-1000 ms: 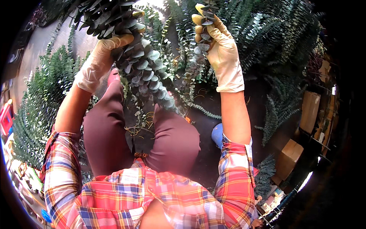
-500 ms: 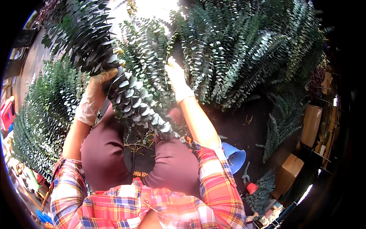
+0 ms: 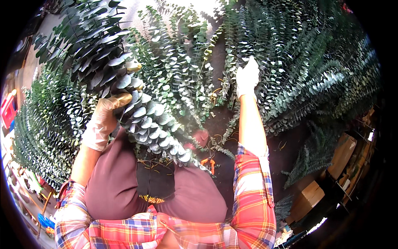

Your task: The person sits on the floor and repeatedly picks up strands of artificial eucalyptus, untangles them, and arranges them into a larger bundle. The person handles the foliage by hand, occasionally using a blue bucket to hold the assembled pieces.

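In a thin, pale glove, my left hand (image 3: 107, 114) is closed round a thick bunch of eucalyptus stems (image 3: 145, 118). The bunch slants from the upper left down toward my right thigh, its round grey-green leaves hiding most of the stems. Farther right, my gloved right hand (image 3: 248, 79) reaches to the edge of a large spread of eucalyptus branches (image 3: 286, 70). Its fingers are stretched forward with the thumb apart, and I see nothing held in them; strong glare blurs the detail. More eucalyptus stems (image 3: 170, 66) lie between my two hands.
Another eucalyptus heap (image 3: 49, 128) stands at my left. An orange-handled tool (image 3: 209, 165) lies by my right knee on the dark floor (image 3: 273, 153), among loose trimmings. Cardboard boxes (image 3: 342, 154) are at the right. A red object (image 3: 8, 111) shows at the far left.
My right hand has moved right, from beside the middle stems to the larger spread. The view has shifted, and the blue bucket and red pot are out of sight. My left hand keeps its bunch.
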### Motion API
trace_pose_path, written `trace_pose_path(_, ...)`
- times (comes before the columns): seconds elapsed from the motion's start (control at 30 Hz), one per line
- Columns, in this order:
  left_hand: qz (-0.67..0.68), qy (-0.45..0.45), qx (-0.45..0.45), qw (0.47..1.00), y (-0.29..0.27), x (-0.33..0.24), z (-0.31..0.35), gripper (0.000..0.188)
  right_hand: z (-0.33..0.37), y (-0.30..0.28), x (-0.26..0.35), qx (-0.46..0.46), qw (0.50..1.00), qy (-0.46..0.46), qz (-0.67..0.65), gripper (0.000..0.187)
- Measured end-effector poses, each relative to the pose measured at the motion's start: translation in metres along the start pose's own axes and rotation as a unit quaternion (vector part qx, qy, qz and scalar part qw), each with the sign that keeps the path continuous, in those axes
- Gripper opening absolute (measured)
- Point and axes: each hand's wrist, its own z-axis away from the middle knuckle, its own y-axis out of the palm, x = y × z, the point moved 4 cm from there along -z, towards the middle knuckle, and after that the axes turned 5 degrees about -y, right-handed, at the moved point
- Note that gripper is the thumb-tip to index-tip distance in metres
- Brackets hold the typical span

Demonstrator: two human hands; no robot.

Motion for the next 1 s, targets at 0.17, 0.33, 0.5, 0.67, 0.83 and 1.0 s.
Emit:
trace_pose_path(0.17, 0.024, -0.017, 0.036, 0.999, 0.003, 0.002, -0.002, 0.044, -0.007, -0.005, -0.034, 0.021, 0.997, -0.071, 0.005, 0.042)
trace_pose_path(0.33, -0.014, -0.028, 0.034, 0.999, 0.024, -0.002, 0.005, 0.057, 0.006, -0.053, -0.055, -0.018, 0.97, -0.034, -0.242, 0.027)
trace_pose_path(0.5, -0.01, 0.032, 0.09, 0.995, 0.046, -0.013, 0.021, 0.054, 0.041, -0.138, -0.023, -0.075, 0.771, 0.057, -0.63, 0.022)
trace_pose_path(0.67, -0.057, 0.051, 0.129, 0.989, 0.081, -0.037, 0.043, 0.053, 0.065, -0.19, -0.018, -0.157, 0.862, 0.017, -0.481, 0.024)
trace_pose_path(0.83, -0.091, 0.028, 0.172, 0.98, 0.111, -0.054, 0.073, 0.04, 0.085, -0.216, -0.032, -0.278, 0.892, -0.005, -0.356, 0.021)
trace_pose_path(1.0, -0.178, 0.078, 0.172, 0.966, 0.118, -0.068, 0.085, 0.03, 0.143, -0.252, 0.036, -0.286, 0.88, -0.022, -0.379, 0.02)
